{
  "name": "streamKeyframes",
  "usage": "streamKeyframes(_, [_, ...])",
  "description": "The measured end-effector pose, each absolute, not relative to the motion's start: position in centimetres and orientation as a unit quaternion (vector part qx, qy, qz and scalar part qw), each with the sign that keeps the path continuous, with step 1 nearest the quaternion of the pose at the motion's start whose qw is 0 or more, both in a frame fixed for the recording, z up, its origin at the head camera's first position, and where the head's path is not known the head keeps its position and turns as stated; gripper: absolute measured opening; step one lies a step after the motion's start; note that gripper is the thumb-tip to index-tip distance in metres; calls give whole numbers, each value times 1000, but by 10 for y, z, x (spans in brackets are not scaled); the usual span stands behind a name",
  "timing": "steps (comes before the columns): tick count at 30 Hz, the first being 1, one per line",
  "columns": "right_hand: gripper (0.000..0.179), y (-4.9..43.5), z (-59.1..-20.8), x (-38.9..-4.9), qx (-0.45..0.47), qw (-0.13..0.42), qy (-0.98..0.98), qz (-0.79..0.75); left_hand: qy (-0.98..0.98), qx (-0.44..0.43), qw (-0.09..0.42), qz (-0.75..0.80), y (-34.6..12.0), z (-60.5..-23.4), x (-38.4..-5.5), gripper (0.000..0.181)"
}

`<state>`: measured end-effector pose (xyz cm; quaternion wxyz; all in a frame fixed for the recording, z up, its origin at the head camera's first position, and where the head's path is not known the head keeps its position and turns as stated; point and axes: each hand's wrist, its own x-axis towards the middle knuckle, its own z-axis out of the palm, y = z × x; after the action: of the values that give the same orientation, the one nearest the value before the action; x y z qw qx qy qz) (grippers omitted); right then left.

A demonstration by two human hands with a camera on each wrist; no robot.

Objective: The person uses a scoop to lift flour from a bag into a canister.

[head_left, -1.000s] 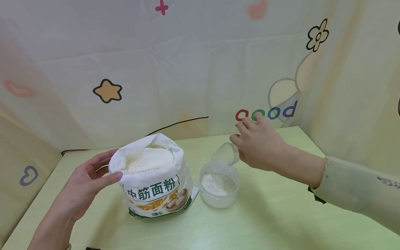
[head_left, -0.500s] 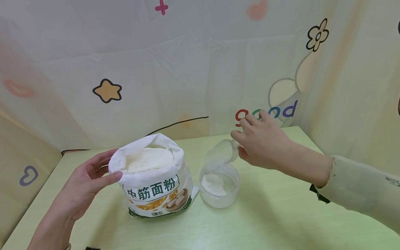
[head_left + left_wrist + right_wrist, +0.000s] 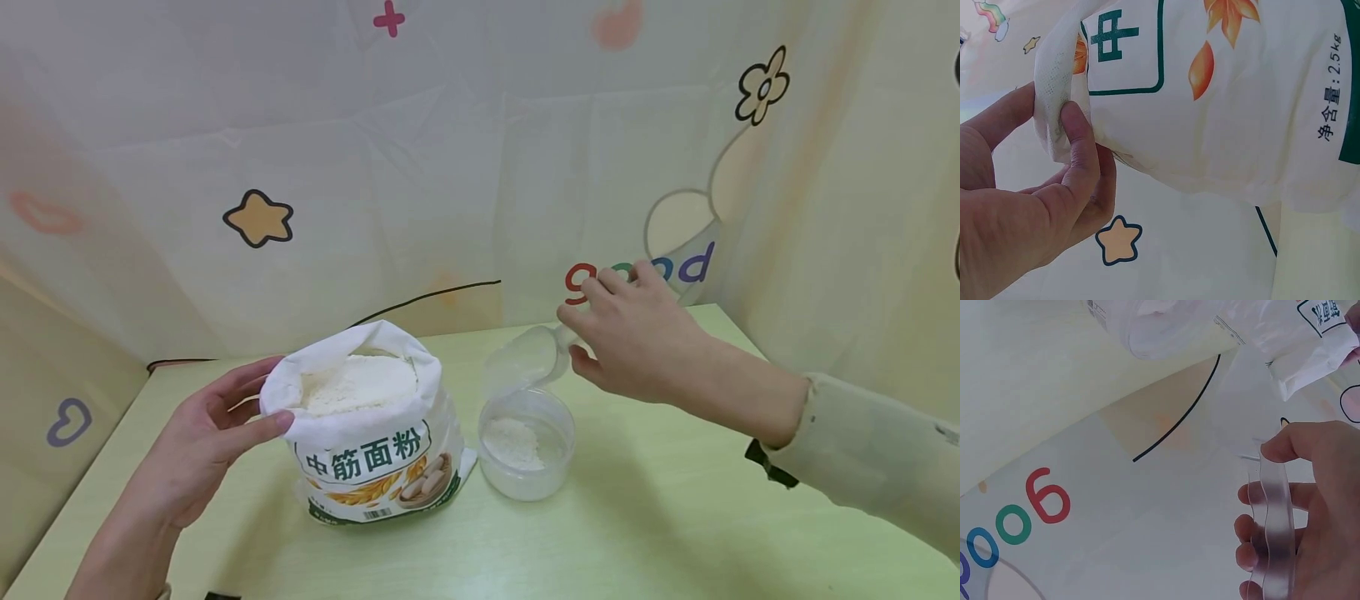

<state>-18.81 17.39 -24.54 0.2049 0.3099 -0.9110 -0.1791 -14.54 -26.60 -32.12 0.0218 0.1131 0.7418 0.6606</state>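
Observation:
An upright white flour bag [image 3: 378, 446] stands with its top rolled back, filled with flour [image 3: 360, 383]. My left hand [image 3: 198, 442] pinches the folded rim on its left side; in the left wrist view the thumb [image 3: 1079, 134] lies against the turned-down edge. To the bag's right sits a clear round tub [image 3: 528, 479] with a small heap of flour in it. In my right hand [image 3: 637, 342] is a translucent scoop [image 3: 525, 358], tilted just above the tub's back rim. The right wrist view shows fingers curled round its wavy handle [image 3: 1272, 525].
A pale green table [image 3: 450, 558] bears the bag and tub. Behind it hangs a printed cloth [image 3: 420, 183] with a star and coloured letters. Side curtains of the same cloth stand left and right.
The right hand has drawn the scoop up and slightly right, lifting it out of the tub's opening. Left hand, bag and tub have stayed in place.

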Motion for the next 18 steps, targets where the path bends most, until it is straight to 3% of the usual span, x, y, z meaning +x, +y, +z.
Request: streamKeyframes(18, [21,172,-245,-190,296,257,-913,-116,732,115,12,671,-266,-321,-146,57])
